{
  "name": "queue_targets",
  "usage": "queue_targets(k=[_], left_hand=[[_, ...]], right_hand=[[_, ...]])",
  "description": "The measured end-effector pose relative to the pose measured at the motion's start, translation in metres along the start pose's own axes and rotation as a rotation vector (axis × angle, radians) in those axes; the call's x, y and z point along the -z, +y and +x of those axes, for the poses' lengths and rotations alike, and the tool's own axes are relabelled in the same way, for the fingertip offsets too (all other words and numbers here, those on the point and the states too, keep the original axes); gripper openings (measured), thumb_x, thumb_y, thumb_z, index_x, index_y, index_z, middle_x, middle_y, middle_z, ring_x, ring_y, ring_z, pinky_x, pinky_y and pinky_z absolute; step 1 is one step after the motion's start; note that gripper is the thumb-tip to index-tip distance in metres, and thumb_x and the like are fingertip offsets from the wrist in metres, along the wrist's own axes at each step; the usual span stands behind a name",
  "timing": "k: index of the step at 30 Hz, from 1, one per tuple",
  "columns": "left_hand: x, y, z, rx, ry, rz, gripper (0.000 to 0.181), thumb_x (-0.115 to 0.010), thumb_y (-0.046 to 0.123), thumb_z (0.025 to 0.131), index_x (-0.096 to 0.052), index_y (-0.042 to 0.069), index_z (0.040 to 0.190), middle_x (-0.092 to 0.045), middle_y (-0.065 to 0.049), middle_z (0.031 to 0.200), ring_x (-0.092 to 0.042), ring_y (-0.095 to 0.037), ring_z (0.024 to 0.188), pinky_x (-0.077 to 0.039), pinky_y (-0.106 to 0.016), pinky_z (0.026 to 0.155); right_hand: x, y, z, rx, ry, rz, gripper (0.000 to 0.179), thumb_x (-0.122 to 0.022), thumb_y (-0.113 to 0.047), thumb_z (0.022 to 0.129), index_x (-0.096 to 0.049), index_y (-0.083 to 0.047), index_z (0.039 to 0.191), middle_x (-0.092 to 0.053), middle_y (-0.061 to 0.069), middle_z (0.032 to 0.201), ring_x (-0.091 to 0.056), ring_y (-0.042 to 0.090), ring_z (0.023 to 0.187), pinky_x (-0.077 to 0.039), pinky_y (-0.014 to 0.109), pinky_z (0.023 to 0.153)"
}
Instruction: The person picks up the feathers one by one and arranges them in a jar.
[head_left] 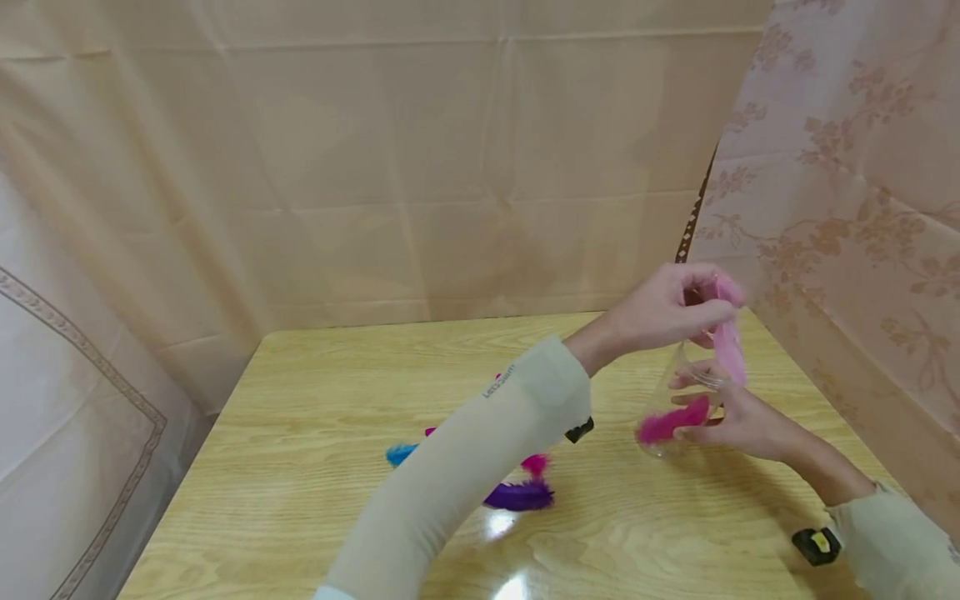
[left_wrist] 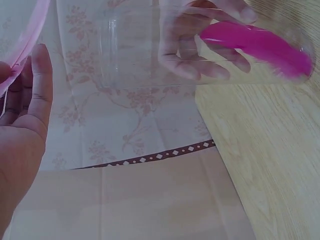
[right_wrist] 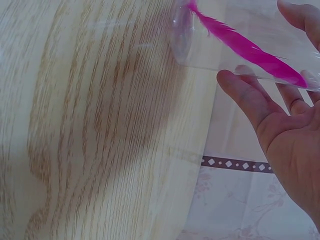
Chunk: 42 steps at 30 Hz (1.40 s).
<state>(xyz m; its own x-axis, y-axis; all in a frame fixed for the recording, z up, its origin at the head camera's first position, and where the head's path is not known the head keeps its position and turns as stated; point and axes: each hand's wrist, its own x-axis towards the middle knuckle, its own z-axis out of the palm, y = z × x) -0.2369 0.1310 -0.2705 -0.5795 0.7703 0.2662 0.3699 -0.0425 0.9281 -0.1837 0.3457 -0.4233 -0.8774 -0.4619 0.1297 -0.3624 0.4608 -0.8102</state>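
Observation:
My left hand (head_left: 663, 310) pinches a light pink feather (head_left: 729, 346) between thumb and fingers, just above the mouth of a clear cylindrical container (left_wrist: 145, 50). The feather hangs down beside the rim in the head view; I cannot tell whether its tip is inside. Curled around the container's side, my right hand (head_left: 753, 423) holds it over the right part of the table, somewhat tilted. Inside lies a bright magenta feather (right_wrist: 250, 52), seen through the clear wall in all views.
On the wooden table (head_left: 300, 400) lie more feathers, partly hidden by my left sleeve: a blue one (head_left: 401, 454), a purple one (head_left: 525, 496) and a magenta one (head_left: 535, 465). A beige curtain (head_left: 450, 167) hangs behind, and a flowered cloth (head_left: 862, 208) on the right.

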Motion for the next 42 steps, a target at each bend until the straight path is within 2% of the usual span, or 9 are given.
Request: queue_targets(k=[6,11,14,20,26,31,34,39,42], left_hand=[[0.001,-0.005,0.000,0.029,-0.001,-0.041,0.015,-0.058,0.000,0.101,-0.067,-0.004,0.112,-0.061,-0.010,0.090,-0.061,-0.016,0.077,-0.061,-0.032,0.072],[0.003,-0.008,0.000,0.058,-0.011,-0.035,0.023,-0.062,0.005,0.101,-0.067,-0.002,0.122,-0.064,-0.007,0.092,-0.060,-0.014,0.081,-0.061,-0.031,0.072],[0.002,-0.010,0.000,0.067,0.004,-0.028,0.019,-0.064,0.008,0.100,-0.069,-0.001,0.116,-0.067,-0.005,0.095,-0.063,-0.013,0.084,-0.060,-0.029,0.073],[0.002,-0.012,-0.001,0.040,0.040,-0.012,0.008,-0.070,0.004,0.095,-0.067,-0.002,0.099,-0.068,-0.006,0.091,-0.067,-0.014,0.083,-0.058,-0.023,0.076],[0.003,-0.011,0.000,-0.018,0.026,0.104,0.013,-0.071,0.001,0.094,-0.071,-0.001,0.106,-0.071,-0.003,0.096,-0.066,-0.010,0.084,-0.054,-0.018,0.082],[0.004,-0.011,0.003,-0.032,-0.016,0.266,0.014,-0.070,0.003,0.094,-0.076,0.002,0.107,-0.074,0.002,0.102,-0.066,-0.004,0.087,-0.052,-0.014,0.080],[0.003,-0.010,0.004,-0.037,-0.061,0.315,0.010,-0.067,0.003,0.096,-0.074,0.004,0.104,-0.074,0.003,0.105,-0.065,-0.002,0.087,-0.051,-0.014,0.079],[0.000,-0.011,0.005,-0.104,-0.135,0.332,0.027,-0.059,-0.003,0.098,-0.060,0.001,0.125,-0.066,-0.004,0.108,-0.063,-0.005,0.092,-0.050,-0.013,0.082],[-0.003,-0.011,0.005,-0.136,-0.188,0.399,0.040,-0.055,-0.005,0.100,-0.052,0.002,0.140,-0.064,-0.007,0.122,-0.059,-0.004,0.102,-0.048,-0.012,0.085]], right_hand=[[0.000,0.000,0.000,-0.015,-0.005,0.003,0.076,-0.081,-0.008,0.087,-0.031,-0.002,0.143,-0.050,0.027,0.133,-0.056,0.051,0.116,-0.060,0.038,0.076],[-0.001,0.003,-0.001,0.046,0.005,0.051,0.073,-0.080,0.000,0.085,-0.032,-0.003,0.141,-0.049,0.027,0.130,-0.062,0.021,0.115,-0.060,0.035,0.073],[-0.001,0.005,-0.001,0.067,0.011,0.052,0.073,-0.080,0.001,0.085,-0.033,-0.003,0.140,-0.049,0.025,0.127,-0.060,0.005,0.114,-0.060,0.035,0.072],[-0.001,0.006,-0.001,0.056,0.017,0.047,0.075,-0.081,0.000,0.085,-0.031,-0.005,0.141,-0.050,0.027,0.128,-0.058,0.004,0.115,-0.060,0.035,0.071],[0.000,0.006,0.000,0.046,0.013,0.046,0.074,-0.080,0.000,0.085,-0.031,-0.004,0.140,-0.050,0.027,0.130,-0.058,0.004,0.114,-0.060,0.035,0.071],[0.000,0.006,0.000,0.031,0.003,0.028,0.073,-0.081,-0.003,0.086,-0.032,-0.006,0.140,-0.051,0.025,0.131,-0.058,0.008,0.115,-0.060,0.036,0.072],[0.000,0.006,0.001,0.047,0.000,0.041,0.070,-0.080,-0.001,0.085,-0.035,-0.005,0.138,-0.048,0.023,0.130,-0.059,0.006,0.116,-0.060,0.036,0.073],[0.000,0.006,0.001,0.083,-0.010,0.063,0.064,-0.079,0.003,0.085,-0.039,-0.001,0.135,-0.044,0.024,0.129,-0.061,0.003,0.116,-0.061,0.034,0.073],[0.000,0.006,0.000,0.088,-0.013,0.069,0.069,-0.079,0.004,0.085,-0.037,-0.001,0.140,-0.044,0.026,0.130,-0.060,0.002,0.116,-0.061,0.034,0.073]])
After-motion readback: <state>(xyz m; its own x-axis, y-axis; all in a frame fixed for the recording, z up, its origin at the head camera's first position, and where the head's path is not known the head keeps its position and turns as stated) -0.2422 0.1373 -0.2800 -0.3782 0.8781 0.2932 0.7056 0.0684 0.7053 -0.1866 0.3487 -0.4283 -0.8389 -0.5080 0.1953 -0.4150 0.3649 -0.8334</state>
